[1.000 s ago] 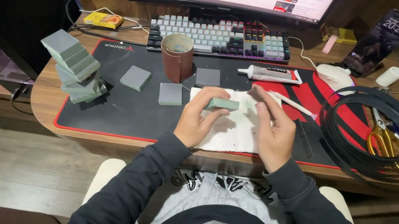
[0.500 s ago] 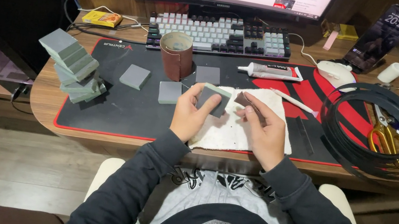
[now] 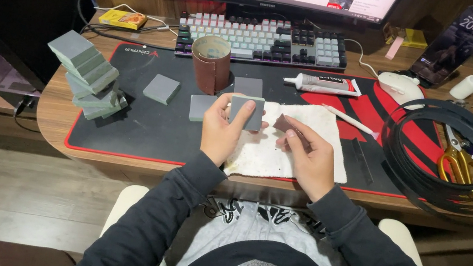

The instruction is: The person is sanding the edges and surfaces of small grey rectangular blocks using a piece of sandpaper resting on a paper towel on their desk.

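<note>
The left hand grips a grey block above the white cloth near the desk's front edge; the right hand pinches a brown strip. Best align edges squarely, pressing evenly.

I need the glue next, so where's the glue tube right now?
In the head view, the glue tube lies on the desk mat, right of centre, between the keyboard and the white cloth.

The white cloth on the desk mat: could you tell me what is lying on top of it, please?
Little shows on the white cloth. Both hands are over it: the left hand holds a grey block, the right hand a brown strip. Whatever lies beneath them is covered.
</note>
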